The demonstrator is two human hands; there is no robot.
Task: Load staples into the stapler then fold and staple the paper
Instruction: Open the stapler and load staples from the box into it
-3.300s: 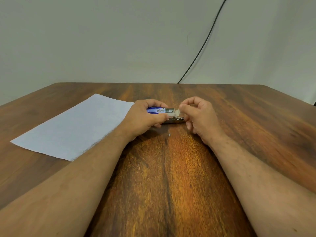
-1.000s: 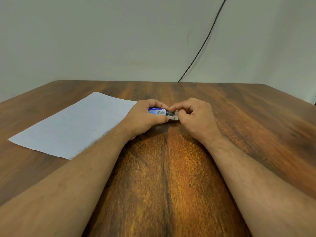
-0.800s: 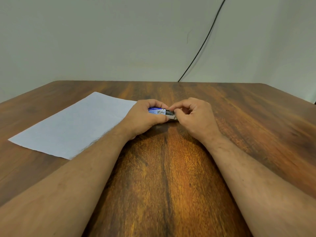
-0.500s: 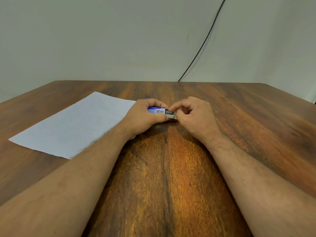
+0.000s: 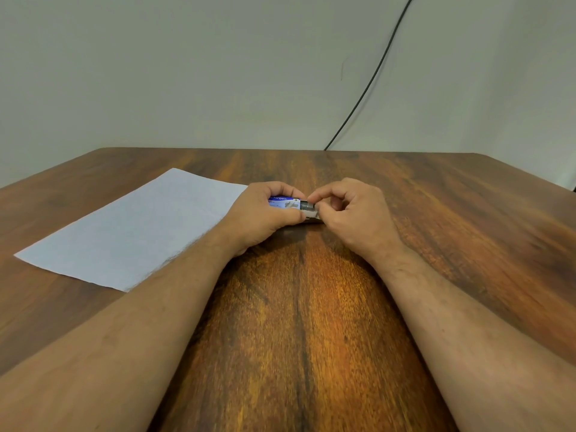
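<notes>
Staple box: a small blue-and-white cardboard staple box (image 5: 282, 202) lies on its side at the middle of the table, its open end facing right.
Contents: a grey block of metal staples (image 5: 307, 205) pokes out of that open end, partly inside the box.
Left hand: the left hand (image 5: 261, 215) wraps around the box, fingers over the top, thumb along the near side, gripping it.
Right hand: the right hand (image 5: 353, 213) pinches the staples between thumb and forefinger, other fingers curled.
Paper: a flat white sheet of paper (image 5: 134, 229) lies unfolded left of the hands, its corner under the left wrist.
Stapler: cannot tell where it is.
Surface: a dark brown wooden table (image 5: 311, 307).
Background: a black cable (image 5: 371, 77) runs down the pale wall.
</notes>
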